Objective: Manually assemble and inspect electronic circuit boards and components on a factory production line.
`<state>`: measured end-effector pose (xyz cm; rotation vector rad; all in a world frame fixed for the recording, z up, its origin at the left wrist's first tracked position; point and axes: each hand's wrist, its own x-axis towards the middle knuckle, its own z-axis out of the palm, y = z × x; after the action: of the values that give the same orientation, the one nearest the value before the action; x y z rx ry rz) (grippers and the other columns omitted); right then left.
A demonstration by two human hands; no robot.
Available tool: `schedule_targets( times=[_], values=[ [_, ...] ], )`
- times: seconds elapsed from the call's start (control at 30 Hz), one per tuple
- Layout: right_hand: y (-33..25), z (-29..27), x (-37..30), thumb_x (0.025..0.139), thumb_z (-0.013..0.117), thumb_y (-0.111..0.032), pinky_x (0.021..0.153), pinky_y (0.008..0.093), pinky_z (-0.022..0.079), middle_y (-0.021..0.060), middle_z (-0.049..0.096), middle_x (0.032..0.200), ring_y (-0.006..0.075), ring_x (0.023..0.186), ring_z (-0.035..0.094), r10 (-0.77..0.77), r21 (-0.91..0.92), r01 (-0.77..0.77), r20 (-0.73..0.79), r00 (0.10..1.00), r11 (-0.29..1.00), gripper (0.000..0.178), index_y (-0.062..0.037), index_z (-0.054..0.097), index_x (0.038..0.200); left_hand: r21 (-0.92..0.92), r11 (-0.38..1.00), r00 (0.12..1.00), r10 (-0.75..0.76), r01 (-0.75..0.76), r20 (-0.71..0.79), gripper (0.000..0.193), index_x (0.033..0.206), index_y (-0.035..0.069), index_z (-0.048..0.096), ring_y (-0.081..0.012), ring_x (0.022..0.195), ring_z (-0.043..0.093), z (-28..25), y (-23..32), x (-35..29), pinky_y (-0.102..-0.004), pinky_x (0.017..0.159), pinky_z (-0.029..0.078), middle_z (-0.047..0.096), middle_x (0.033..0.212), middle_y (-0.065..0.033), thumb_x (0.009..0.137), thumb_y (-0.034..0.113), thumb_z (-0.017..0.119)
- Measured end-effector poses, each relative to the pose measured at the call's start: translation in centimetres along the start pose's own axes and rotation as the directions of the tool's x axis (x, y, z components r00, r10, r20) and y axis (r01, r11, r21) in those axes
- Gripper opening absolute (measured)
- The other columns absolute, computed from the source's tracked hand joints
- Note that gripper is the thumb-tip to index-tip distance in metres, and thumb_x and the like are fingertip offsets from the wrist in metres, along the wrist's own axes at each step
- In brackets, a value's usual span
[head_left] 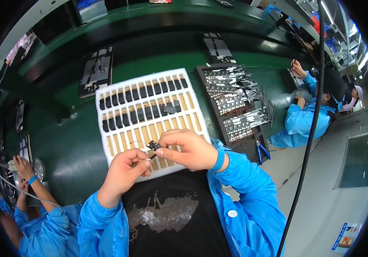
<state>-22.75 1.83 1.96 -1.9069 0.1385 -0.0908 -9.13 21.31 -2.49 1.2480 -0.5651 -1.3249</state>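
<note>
My right hand (188, 150) pinches a small black circuit board (153, 145) with bright contacts between thumb and fingers. A thin wire (137, 141) curves out from the board's left side. Just below, my left hand (125, 171) closes its thumb and fingertips on a narrow dark end (152, 157) that seems to belong to the same piece; the fingers partly cover it. Both hands are over the near part of a white foam tray (197, 112). Two rows of black parts with tan ends fill its far slots, and one dark piece (169, 109) lies across the second row.
Right of the foam, a black tray (199, 75) carries many silver strip-like parts (231, 92); blue-handled pliers (261, 150) lie at its near corner. Flat dark panels (96, 70) rest on the green bench (149, 62). A black cable (317, 103) hangs at right. Co-workers sit either side.
</note>
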Motion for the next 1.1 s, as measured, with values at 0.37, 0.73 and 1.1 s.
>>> schedule_targets(
  times=[0.37, 0.73, 1.1],
  values=[
    [-0.3, -5.8, 1.2, 0.092, 0.068, -0.018, 0.067, 0.0293, 0.047, 0.0055, 0.068, 0.077, 0.0091, 0.070, 0.057, 0.117, 0.016, -0.124, 0.226, 0.967, 0.992, 0.018, -0.0008, 0.070, 0.086, 0.517, 0.856, 1.000, -0.013, 0.023, -0.024, 0.009, 0.093, -0.004, 0.068, -0.0107, 0.066, 0.064, -0.6, 4.1, 0.6, -0.0257, 0.062, 0.049, 0.068, 0.072, -0.0065, 0.089, 0.002, 0.063],
    [7.5, -20.9, 7.7, 0.098, 0.059, -0.024, 0.068, 0.0274, 0.052, 0.0039, 0.069, 0.089, 0.0127, 0.076, 0.065, 0.343, 0.491, -0.160, -0.310, 0.887, 0.856, 0.020, -0.0057, 0.067, 0.101, 0.355, 0.928, 0.907, 0.240, -0.111, -0.347, 0.013, 0.102, -0.002, 0.067, -0.0119, 0.083, 0.061, -5.3, -3.1, 0.6, -0.0262, 0.079, 0.048, 0.067, 0.088, -0.0061, 0.093, 0.003, 0.060],
    [17.8, -31.5, 18.3, 0.098, 0.059, -0.028, 0.071, 0.0363, 0.054, 0.0086, 0.068, 0.105, 0.0255, 0.088, 0.071, 0.501, 0.627, 0.068, -0.680, 0.535, 0.776, 0.029, -0.0058, 0.061, 0.116, 0.709, 0.680, 0.783, 0.538, -0.186, -0.311, 0.012, 0.091, 0.003, 0.069, -0.0284, 0.090, 0.060, -4.2, -4.4, -0.6, -0.0366, 0.082, 0.047, 0.067, 0.088, -0.0108, 0.079, 0.004, 0.067]
  ],
)
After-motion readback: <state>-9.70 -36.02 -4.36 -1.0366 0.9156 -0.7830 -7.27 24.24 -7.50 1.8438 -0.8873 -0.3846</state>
